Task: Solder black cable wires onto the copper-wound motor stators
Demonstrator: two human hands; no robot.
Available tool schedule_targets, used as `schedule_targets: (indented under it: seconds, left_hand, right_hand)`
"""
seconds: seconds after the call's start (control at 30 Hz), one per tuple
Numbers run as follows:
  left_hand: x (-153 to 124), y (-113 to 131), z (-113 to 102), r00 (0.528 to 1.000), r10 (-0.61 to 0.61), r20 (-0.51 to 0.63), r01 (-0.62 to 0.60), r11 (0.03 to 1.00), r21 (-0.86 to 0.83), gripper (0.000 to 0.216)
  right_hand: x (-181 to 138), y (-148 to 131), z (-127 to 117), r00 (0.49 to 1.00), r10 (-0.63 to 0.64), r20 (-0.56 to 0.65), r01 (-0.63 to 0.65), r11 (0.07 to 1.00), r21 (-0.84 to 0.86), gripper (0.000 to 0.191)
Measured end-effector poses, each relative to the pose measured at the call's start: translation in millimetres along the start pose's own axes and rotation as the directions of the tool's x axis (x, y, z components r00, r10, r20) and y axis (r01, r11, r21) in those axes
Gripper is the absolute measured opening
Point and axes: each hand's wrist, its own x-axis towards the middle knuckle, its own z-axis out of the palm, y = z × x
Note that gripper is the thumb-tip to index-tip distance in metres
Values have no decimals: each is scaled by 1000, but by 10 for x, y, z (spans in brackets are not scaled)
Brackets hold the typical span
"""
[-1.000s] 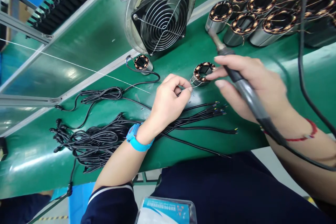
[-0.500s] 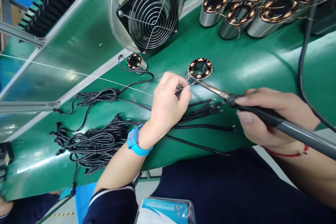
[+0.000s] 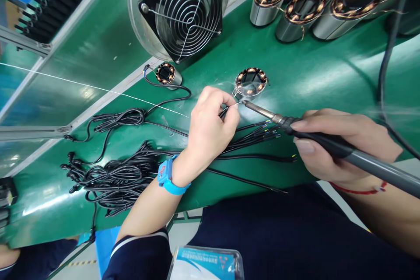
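My left hand [image 3: 210, 127] is closed in a pinch on a thin black lead wire, holding its end beside a small copper-wound stator [image 3: 250, 81] lying on the green belt [image 3: 311, 78]. My right hand [image 3: 341, 144] grips a soldering iron [image 3: 328, 144] by its dark handle. The iron's metal tip [image 3: 246, 104] touches the spot where the wire meets the stator's lower left edge. A faint wisp of smoke hangs over the stator.
A bundle of black lead wires [image 3: 114, 179] lies left of my wrist. A second stator with a wire attached [image 3: 166, 73] sits before a metal-cased fan [image 3: 183, 13]. Several larger stators [image 3: 308, 8] stand at the back right. A thin solder strand [image 3: 98, 89] crosses the left.
My right hand turned the soldering iron from pointing up and away to lying low, and brought its tip to the wire at the stator. The left hand kept its pinch.
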Motion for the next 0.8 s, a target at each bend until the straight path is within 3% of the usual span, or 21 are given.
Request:
schedule_targets:
  seconds: [0.3, 0.47, 0.67, 0.8]
  left_hand:
    - [-3, 2, 2, 999, 28, -22, -29, 1000, -8, 20]
    - [-2, 3, 5, 999, 34, -26, -34, 999, -2, 20]
    - [5, 5, -2, 999, 29, -18, -28, 1000, 12, 20]
    - [11, 4, -6, 999, 30, -22, -30, 1000, 7, 20]
  right_hand:
    - [95, -18, -20, 996, -88, 5, 88, 996, -13, 30]
    - [228, -81, -52, 992, -22, 127, 44, 983, -175, 44]
    - [525, -137, -107, 951, 141, 276, -64, 960, -271, 40]
    - [776, 10, -103, 884, 41, 466, 105, 953, -283, 37]
